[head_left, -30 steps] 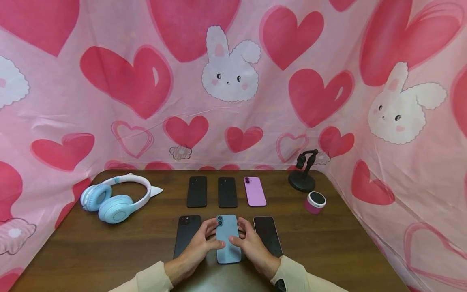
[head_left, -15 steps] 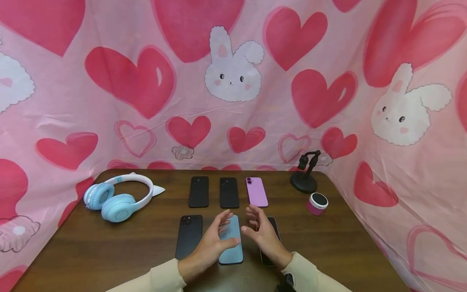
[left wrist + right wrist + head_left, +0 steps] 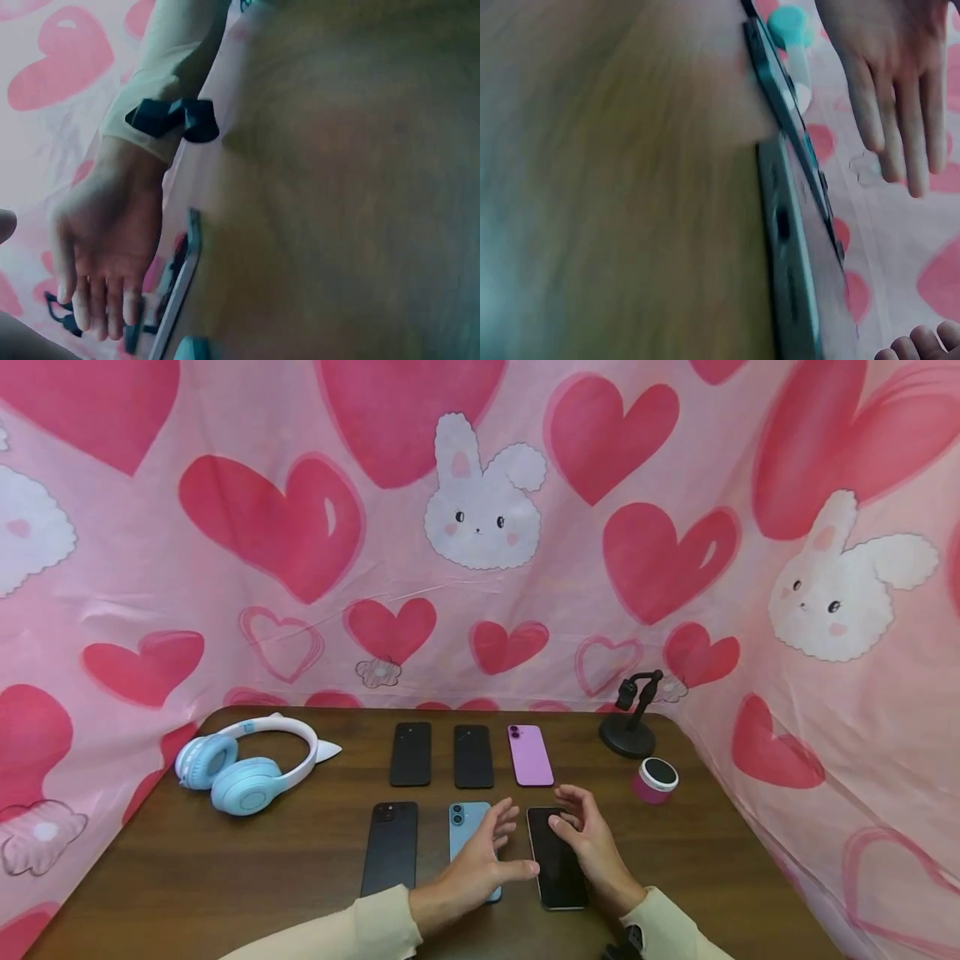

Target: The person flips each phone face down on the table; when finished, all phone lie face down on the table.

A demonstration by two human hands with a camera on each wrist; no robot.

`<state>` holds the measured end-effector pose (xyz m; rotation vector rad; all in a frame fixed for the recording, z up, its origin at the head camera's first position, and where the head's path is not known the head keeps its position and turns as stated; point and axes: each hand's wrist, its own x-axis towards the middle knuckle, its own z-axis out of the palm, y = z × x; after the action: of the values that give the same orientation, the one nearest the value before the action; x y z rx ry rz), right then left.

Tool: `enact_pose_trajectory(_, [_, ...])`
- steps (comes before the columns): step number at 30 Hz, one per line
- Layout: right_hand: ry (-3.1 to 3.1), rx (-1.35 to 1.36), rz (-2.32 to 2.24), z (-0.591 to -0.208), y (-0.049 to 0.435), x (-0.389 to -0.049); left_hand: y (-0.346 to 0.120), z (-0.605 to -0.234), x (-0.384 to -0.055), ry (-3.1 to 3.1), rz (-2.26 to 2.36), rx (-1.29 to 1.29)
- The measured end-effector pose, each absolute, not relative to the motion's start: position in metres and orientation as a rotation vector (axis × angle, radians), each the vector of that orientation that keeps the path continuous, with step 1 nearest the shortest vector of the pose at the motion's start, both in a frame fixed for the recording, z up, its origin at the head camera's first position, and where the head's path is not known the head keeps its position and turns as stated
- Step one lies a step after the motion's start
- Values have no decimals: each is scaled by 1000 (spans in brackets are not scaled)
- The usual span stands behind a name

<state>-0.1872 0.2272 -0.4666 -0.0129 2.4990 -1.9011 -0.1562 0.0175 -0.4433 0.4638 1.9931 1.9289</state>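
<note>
My left hand (image 3: 476,860) hovers over the light blue phone (image 3: 463,835), fingers extended and thumb pointing right, hiding the phone's middle. The phone lies back up, its two camera lenses showing. My right hand (image 3: 596,847) is at the right side of a phone with a dark screen (image 3: 555,877), which lies face up; the thumb reaches over its upper part. In the left wrist view the right hand (image 3: 112,232) has straight fingers, and in the right wrist view the left hand's fingers (image 3: 911,112) are straight too. The dark-screened phone's port edge (image 3: 789,262) shows there.
A black phone (image 3: 390,852) lies left of the blue one. Behind stand two more black phones (image 3: 410,756) (image 3: 473,758) and a pink phone (image 3: 531,756) in a row. Cat-ear headphones (image 3: 247,785) lie left; a black stand (image 3: 628,733) and a pink round speaker (image 3: 654,787) are right.
Both hands have let go of the light blue phone and moved right. The right hand has come to the dark-screened phone; the blue phone stays on the table.
</note>
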Motion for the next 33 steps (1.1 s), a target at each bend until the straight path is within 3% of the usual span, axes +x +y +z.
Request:
enact_pose_trajectory(14, [2605, 122, -1760, -473, 251, -187, 54, -456, -153, 1937, 1825, 222])
enact_pose_trajectory(33, [2636, 166, -1625, -470, 249, -182, 57, -463, -160, 1948, 1796, 109])
